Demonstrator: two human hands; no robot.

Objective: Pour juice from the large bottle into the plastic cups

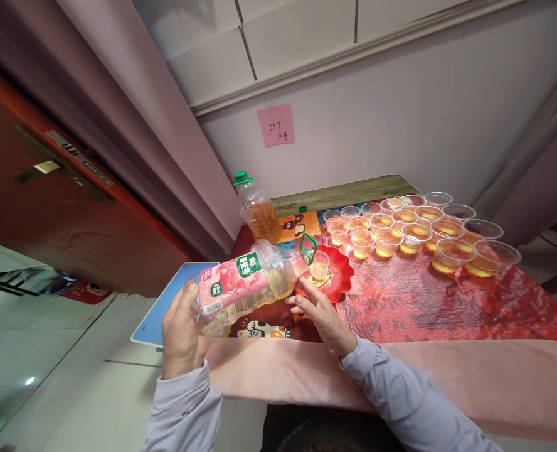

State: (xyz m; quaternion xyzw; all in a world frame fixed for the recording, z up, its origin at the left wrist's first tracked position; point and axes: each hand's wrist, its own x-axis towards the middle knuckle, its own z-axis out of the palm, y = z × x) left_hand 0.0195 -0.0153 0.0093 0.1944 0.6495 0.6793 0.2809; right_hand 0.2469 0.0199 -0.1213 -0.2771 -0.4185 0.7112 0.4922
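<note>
A large clear juice bottle [236,285] with a pink label and pale yellow liquid lies tilted in the air, its neck pointing right. Closed round its base end is my left hand [183,323]. My right hand [323,314] is just below the bottle's shoulder, fingers stretched out, the index fingertip at or against the plastic. A green carry ring [308,249] hangs at the neck. Beyond the neck, a clear plastic cup [319,267] with some yellow liquid stands on a red scalloped plate [344,282]. The bottle's mouth is hard to make out against the cup.
Several clear cups [389,238] holding yellow juice stand in rows on the red-covered table [401,307]. A second juice bottle [259,213] with a green cap stands at the back left, a small green cap [302,209] nearby. A blue board [165,301] is at the left.
</note>
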